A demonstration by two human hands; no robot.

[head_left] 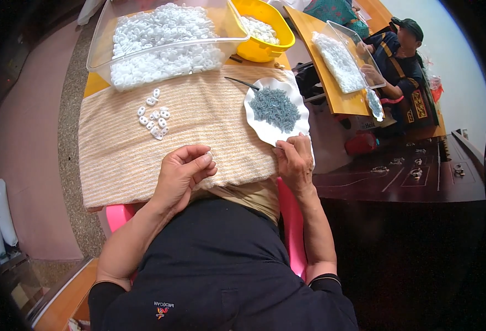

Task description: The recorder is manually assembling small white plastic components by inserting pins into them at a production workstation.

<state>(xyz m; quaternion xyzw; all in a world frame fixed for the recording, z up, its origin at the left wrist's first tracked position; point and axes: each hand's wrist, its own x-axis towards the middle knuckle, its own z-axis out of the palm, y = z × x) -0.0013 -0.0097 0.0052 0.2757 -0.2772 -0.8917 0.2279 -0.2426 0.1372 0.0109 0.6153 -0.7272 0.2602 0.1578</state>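
My left hand [186,171] is closed in a pinch above the near part of a striped beige cloth [210,105]. A small white piece shows at its fingertips. At the near rim of a wavy-edged white plate [258,122], my right hand [294,161] has its fingers curled and pressed together; whatever lies between them is hidden. Small translucent grey-blue pieces [276,110] are heaped on the plate, and a thin dark stick [242,83] rests across its far left rim. Several small white oval pieces with two holes [153,115] lie loosely on the cloth, beyond and left of my left hand.
A clear plastic bin [100,58] full of white pieces stands at the far left of the table. Beside it is a yellow basin [284,41] holding more white pieces. At far right, another person [400,55] sits by a wooden table [339,102] with a similar bin.
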